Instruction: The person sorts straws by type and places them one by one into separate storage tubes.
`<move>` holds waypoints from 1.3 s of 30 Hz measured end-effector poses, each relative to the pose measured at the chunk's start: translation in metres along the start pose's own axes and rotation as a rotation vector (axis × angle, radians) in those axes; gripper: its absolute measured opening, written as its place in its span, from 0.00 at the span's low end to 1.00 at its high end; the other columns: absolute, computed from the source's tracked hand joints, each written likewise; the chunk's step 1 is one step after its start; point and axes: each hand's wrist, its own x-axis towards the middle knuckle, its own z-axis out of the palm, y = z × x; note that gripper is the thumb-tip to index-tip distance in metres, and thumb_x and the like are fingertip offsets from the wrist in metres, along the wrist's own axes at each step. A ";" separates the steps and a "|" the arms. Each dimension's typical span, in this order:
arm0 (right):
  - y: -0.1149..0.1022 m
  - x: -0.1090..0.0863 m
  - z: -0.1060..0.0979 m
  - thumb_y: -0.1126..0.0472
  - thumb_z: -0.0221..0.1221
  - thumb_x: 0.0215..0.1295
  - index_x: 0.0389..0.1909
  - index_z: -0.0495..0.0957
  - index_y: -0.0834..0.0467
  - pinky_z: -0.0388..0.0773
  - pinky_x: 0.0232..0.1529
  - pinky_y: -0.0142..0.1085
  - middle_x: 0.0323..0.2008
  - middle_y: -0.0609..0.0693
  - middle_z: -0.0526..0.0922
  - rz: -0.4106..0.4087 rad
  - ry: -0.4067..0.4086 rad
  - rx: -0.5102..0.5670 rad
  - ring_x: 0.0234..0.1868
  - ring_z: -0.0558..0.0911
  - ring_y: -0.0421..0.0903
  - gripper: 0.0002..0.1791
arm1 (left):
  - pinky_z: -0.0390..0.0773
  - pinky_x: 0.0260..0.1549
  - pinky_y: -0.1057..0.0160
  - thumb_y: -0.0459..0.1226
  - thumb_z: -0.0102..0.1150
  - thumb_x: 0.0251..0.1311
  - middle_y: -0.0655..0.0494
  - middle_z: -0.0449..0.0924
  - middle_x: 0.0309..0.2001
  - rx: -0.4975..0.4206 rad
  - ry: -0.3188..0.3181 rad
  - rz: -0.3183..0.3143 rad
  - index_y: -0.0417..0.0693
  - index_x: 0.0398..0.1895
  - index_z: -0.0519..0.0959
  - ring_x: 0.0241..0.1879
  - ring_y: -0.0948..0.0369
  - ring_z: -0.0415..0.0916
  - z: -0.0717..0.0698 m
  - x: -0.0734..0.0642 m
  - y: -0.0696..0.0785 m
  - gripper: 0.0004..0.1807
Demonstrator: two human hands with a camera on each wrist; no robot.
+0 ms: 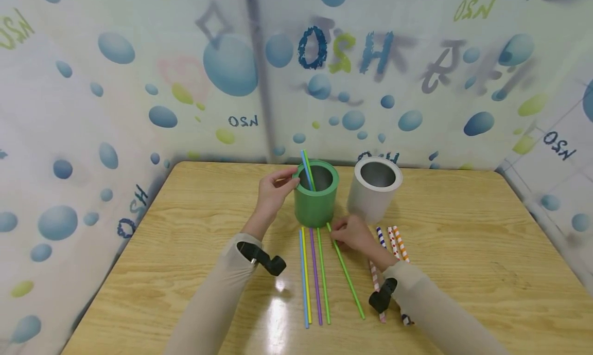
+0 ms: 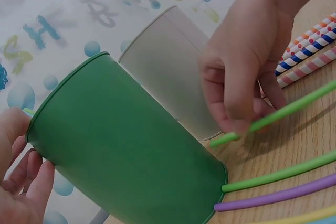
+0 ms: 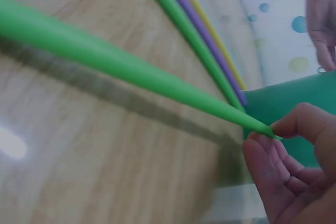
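Note:
A green canister (image 1: pixel 316 210) stands near the back of the table, with a blue straw (image 1: pixel 303 159) and a green straw leaning upright inside it. My left hand (image 1: pixel 274 191) holds the canister's left rim, thumb and fingers at its edge. Just in front of the canister, my right hand (image 1: pixel 353 233) pinches one end of another green straw (image 1: pixel 348 278) between thumb and fingertips. That straw slants toward me and casts a shadow on the wood in the right wrist view. To its left lie plain straws side by side: blue (image 1: pixel 304 288), yellow (image 1: pixel 306 278), purple (image 1: pixel 316 283) and green (image 1: pixel 324 283).
Right of the green canister stands a white canister (image 1: pixel 370 200). Patterned paper straws (image 1: pixel 401 244), striped and dotted, lie under and beside my right forearm. The wooden table (image 1: pixel 208 206) meets a wall covering (image 1: pixel 185 61) with blue and green drops behind and on both sides.

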 end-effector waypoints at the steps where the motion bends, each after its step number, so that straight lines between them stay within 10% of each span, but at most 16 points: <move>1: -0.002 0.000 -0.002 0.71 0.58 0.47 0.28 0.78 0.69 0.76 0.20 0.33 0.17 0.50 0.77 -0.008 -0.003 0.009 0.17 0.75 0.41 0.05 | 0.76 0.42 0.64 0.31 0.62 0.55 0.50 0.77 0.47 0.000 0.001 0.002 0.40 0.47 0.79 0.44 0.59 0.72 0.000 0.000 0.000 0.15; 20: -0.040 -0.003 -0.037 0.73 0.57 0.53 0.34 0.74 0.76 0.80 0.27 0.39 0.23 0.54 0.79 -0.247 0.029 0.192 0.22 0.78 0.41 0.09 | 0.75 0.42 0.63 0.32 0.61 0.55 0.51 0.77 0.48 0.031 0.002 -0.010 0.41 0.48 0.79 0.45 0.58 0.72 -0.001 0.000 0.000 0.15; 39: -0.091 0.012 -0.065 0.68 0.59 0.57 0.33 0.77 0.71 0.80 0.29 0.36 0.23 0.53 0.80 -0.358 0.103 0.123 0.22 0.79 0.41 0.08 | 0.74 0.43 0.62 0.32 0.61 0.56 0.51 0.76 0.48 0.025 -0.018 -0.008 0.41 0.48 0.79 0.46 0.57 0.71 -0.001 0.000 0.001 0.15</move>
